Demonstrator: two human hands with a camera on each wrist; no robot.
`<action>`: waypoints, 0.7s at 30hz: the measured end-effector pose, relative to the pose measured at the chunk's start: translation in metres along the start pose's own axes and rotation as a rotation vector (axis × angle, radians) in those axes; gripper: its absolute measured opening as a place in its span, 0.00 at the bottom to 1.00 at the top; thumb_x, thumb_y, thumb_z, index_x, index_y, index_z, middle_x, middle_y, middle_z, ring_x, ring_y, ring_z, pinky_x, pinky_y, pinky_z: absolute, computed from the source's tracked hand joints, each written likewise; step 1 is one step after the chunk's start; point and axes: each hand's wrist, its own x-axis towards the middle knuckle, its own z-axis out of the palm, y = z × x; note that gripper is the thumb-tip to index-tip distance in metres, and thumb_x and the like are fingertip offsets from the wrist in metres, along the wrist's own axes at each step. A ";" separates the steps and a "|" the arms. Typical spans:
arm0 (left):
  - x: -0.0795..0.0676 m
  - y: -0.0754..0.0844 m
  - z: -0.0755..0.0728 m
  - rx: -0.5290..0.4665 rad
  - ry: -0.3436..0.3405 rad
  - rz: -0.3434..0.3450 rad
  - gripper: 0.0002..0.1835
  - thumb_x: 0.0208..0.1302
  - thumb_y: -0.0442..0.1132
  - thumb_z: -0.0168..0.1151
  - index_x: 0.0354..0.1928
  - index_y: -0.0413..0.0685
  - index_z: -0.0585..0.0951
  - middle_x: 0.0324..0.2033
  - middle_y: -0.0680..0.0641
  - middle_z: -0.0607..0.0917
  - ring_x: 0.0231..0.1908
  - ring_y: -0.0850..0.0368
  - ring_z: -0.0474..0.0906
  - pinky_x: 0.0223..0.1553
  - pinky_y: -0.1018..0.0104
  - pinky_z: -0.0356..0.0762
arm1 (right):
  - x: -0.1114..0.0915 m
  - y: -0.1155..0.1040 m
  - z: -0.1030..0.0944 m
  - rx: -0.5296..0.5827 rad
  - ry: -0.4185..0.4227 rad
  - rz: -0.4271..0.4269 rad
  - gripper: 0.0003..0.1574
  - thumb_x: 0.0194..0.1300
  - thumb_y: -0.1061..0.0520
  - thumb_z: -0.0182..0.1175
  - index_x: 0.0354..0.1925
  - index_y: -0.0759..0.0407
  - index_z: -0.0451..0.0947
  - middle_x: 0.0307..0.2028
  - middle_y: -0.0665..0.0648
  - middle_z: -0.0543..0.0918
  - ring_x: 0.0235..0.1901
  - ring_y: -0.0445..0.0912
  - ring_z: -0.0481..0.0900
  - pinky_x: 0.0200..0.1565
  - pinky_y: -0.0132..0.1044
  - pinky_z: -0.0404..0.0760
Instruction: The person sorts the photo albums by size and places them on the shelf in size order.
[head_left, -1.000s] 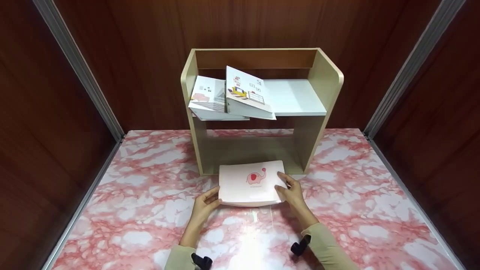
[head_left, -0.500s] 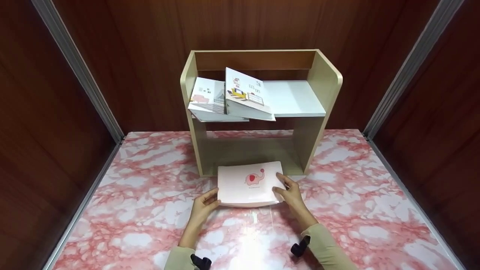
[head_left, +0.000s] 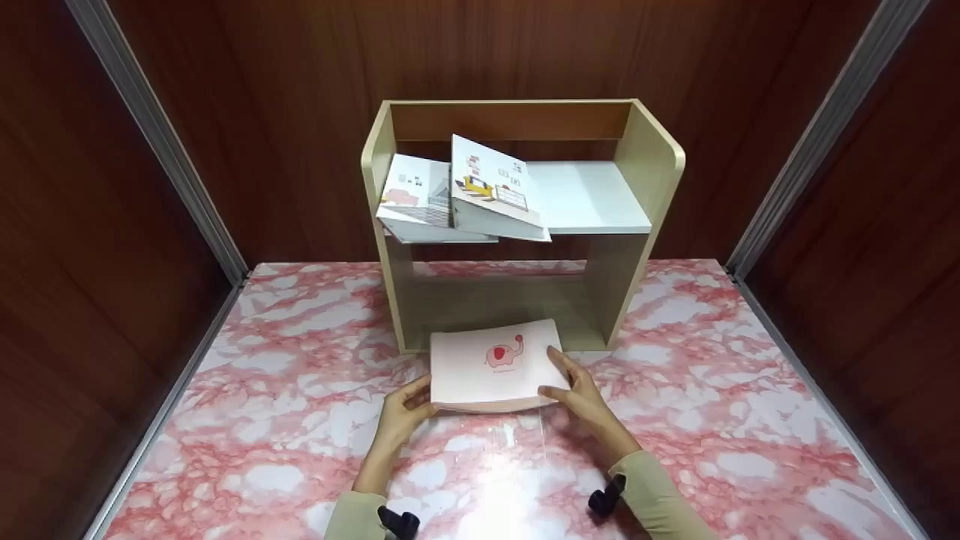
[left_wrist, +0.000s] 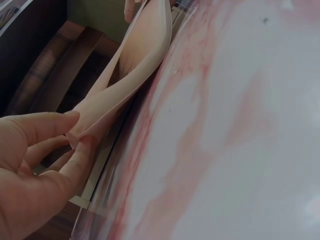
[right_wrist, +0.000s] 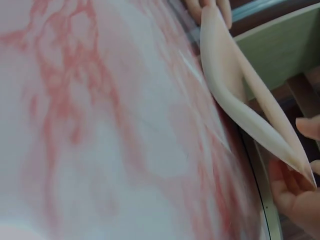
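Note:
A pale pink notebook (head_left: 491, 375) with a red elephant on its cover is held just above the table, at the front of the shelf's lower level. At its lower left corner, my left hand (head_left: 403, 409) pinches the edge between thumb and fingers. My right hand (head_left: 583, 394) grips the right edge, with one digit on the cover near the lower corner. From the left wrist view, the notebook (left_wrist: 112, 100) looks bowed, its layers parted by a gap. The same gap shows in the right wrist view, where part of my right hand (right_wrist: 300, 195) is cut off.
Behind the notebook stands a two-level wooden shelf (head_left: 651, 161). Two thick books lie on its upper board: a flat white one (head_left: 412, 191) and a tilted one (head_left: 495, 187) leaning over it. Dark wood panels (head_left: 97, 262) enclose the pink marbled table (head_left: 300, 450) on three sides.
The notebook has shifted slightly left with both hands. Its cover has turned a little, and the lower digit of my right hand has slid left along it. The books on the shelf stay put.

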 end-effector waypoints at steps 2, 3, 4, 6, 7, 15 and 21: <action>0.002 -0.005 -0.001 0.017 0.015 0.009 0.28 0.54 0.23 0.60 0.58 0.22 0.67 0.55 0.24 0.70 0.53 0.34 0.71 0.40 0.73 0.78 | 0.001 0.009 -0.002 0.003 -0.029 -0.007 0.49 0.49 0.75 0.62 0.67 0.74 0.51 0.69 0.69 0.51 0.69 0.57 0.45 0.67 0.43 0.49; 0.002 -0.005 -0.002 0.025 0.019 0.014 0.27 0.54 0.23 0.60 0.58 0.22 0.67 0.56 0.24 0.70 0.53 0.34 0.71 0.40 0.73 0.78 | 0.002 0.013 -0.003 -0.002 -0.046 -0.016 0.50 0.49 0.75 0.62 0.67 0.73 0.50 0.69 0.68 0.51 0.70 0.57 0.45 0.66 0.41 0.50; 0.002 -0.005 -0.002 0.033 0.022 0.023 0.27 0.54 0.23 0.60 0.57 0.22 0.68 0.56 0.24 0.70 0.54 0.33 0.70 0.40 0.72 0.78 | 0.001 0.015 -0.004 -0.007 -0.064 -0.025 0.50 0.49 0.75 0.62 0.67 0.73 0.50 0.69 0.68 0.50 0.70 0.57 0.44 0.66 0.40 0.53; 0.002 -0.006 -0.002 0.051 0.029 0.040 0.26 0.54 0.23 0.60 0.57 0.23 0.69 0.58 0.26 0.69 0.56 0.34 0.68 0.44 0.69 0.78 | 0.001 0.017 -0.005 -0.031 -0.100 -0.032 0.51 0.49 0.75 0.62 0.68 0.72 0.49 0.69 0.68 0.49 0.70 0.56 0.43 0.64 0.35 0.57; 0.002 -0.006 -0.002 0.062 0.032 0.045 0.25 0.54 0.23 0.60 0.56 0.23 0.70 0.58 0.27 0.68 0.57 0.34 0.67 0.47 0.67 0.77 | 0.000 0.017 -0.006 -0.049 -0.121 -0.035 0.52 0.49 0.75 0.62 0.68 0.72 0.49 0.69 0.68 0.49 0.70 0.57 0.42 0.63 0.33 0.59; 0.001 -0.006 -0.004 0.106 0.040 0.059 0.24 0.56 0.24 0.59 0.56 0.26 0.71 0.59 0.29 0.68 0.60 0.36 0.64 0.52 0.63 0.75 | -0.008 -0.003 -0.005 -0.198 -0.209 -0.020 0.50 0.50 0.78 0.59 0.68 0.72 0.48 0.69 0.67 0.48 0.69 0.62 0.37 0.64 0.48 0.56; 0.002 -0.006 -0.006 0.163 0.050 0.065 0.22 0.56 0.25 0.61 0.55 0.27 0.73 0.58 0.30 0.71 0.59 0.37 0.66 0.45 0.71 0.78 | -0.016 -0.020 -0.001 -0.315 -0.213 -0.010 0.49 0.50 0.75 0.62 0.67 0.73 0.51 0.66 0.80 0.44 0.55 0.69 0.67 0.55 0.51 0.72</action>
